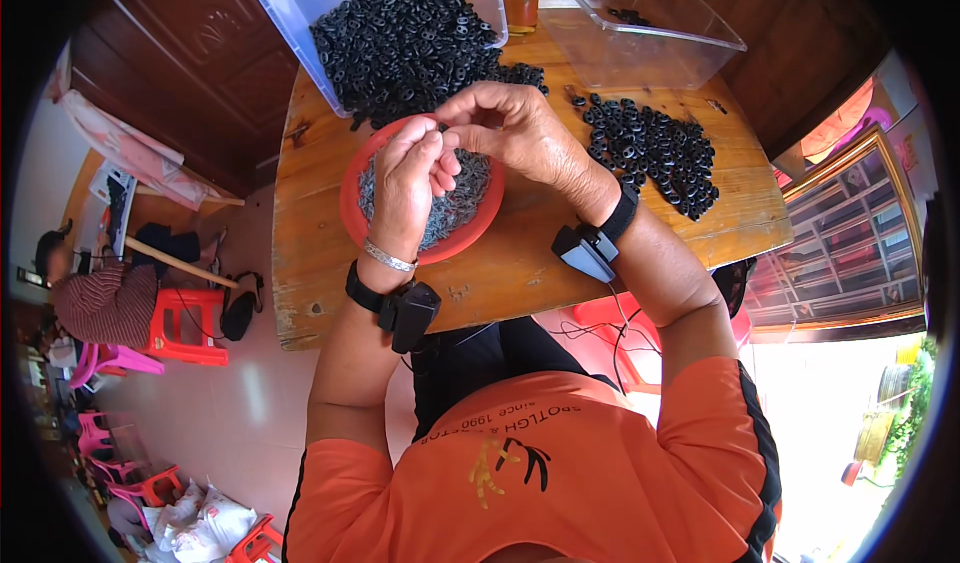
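Observation:
My left hand and my right hand meet fingertip to fingertip above a red plastic basin. Both are closed in a pinch; whatever lies between the fingers is too small and covered to make out. Inside the basin is a heap of small grey, metallic-looking pieces. Just behind the hands, small black oval parts with holes fill a clear plastic tub and spill onto the table. Right of my right wrist lies a loose pile of similar black parts.
The wooden table also bears a clear bin and a lidded jar of amber liquid. A person sits at the left near a red stool. Thin cables hang by my right side.

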Motion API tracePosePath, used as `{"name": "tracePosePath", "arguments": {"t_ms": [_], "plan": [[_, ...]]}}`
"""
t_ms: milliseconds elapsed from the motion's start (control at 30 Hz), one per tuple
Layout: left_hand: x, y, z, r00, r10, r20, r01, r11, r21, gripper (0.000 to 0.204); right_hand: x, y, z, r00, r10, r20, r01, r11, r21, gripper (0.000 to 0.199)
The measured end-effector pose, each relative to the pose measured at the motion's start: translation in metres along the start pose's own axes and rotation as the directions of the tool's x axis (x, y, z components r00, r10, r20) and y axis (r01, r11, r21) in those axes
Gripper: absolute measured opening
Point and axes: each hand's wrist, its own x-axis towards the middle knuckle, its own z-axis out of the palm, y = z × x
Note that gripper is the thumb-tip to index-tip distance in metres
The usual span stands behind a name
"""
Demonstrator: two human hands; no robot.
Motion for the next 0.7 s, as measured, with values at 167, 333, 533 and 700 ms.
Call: {"name": "tracePosePath", "arguments": {"t_ms": [167,333,533,700], "plan": [[-0.001,0.002,0.0,1.0,0.017,0.017,-0.018,1.0,0.008,0.027,0.001,0.005,-0.001,0.998,-0.013,0.059,0.003,0.988,0.153,0.011],[0.0,0.003,-0.001,0.999,0.027,0.017,-0.027,0.999,0.023,0.027,-0.001,0.007,0.0,0.998,-0.032,0.048,0.023,0.985,0.172,0.013],[0.0,0.009,-0.004,0.995,-0.086,0.059,0.088,0.996,-0.027,0.025,0.0,-0.007,-0.009,0.976,-0.177,0.127,0.197,0.966,-0.167,0.014],[0.001,0.01,-0.005,0.987,-0.085,0.137,0.091,0.995,-0.042,0.023,-0.003,-0.006,-0.011,0.993,-0.059,0.103,0.05,0.994,0.096,0.015]]}}
